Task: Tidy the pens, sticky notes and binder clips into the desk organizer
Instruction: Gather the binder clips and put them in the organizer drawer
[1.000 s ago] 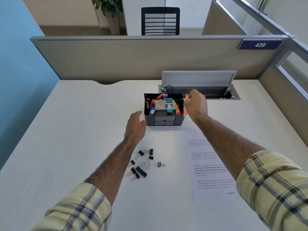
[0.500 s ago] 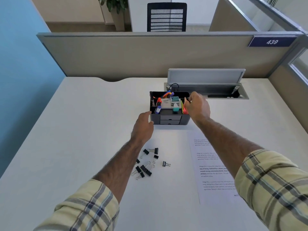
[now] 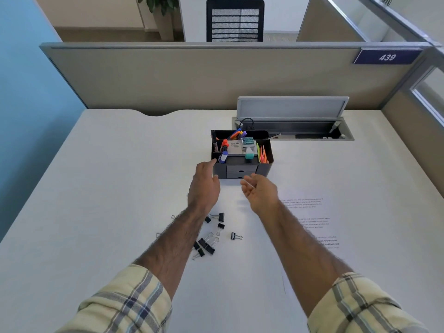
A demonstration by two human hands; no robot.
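A black desk organizer [image 3: 266, 168] stands mid-desk, holding pens [image 3: 236, 135], a white box, and orange and green sticky notes [image 3: 262, 154] in its right compartment. Several black binder clips [image 3: 208, 243] lie scattered on the desk, nearer to me, partly under my left forearm. My left hand [image 3: 203, 186] is open with its fingertips touching the organizer's front left corner. Open and empty, palm turned inward, my right hand [image 3: 260, 192] hovers just in front of the organizer's small drawers.
A printed sheet of paper [image 3: 310, 227] lies on the desk right of my right arm. Behind the organizer an open cable tray [image 3: 312, 135] with a raised lid is set into the desk. A partition wall runs along the back.
My right hand has left the organizer's right compartment and drawn back to its front, now empty. My left hand moved forward to the organizer's left corner.
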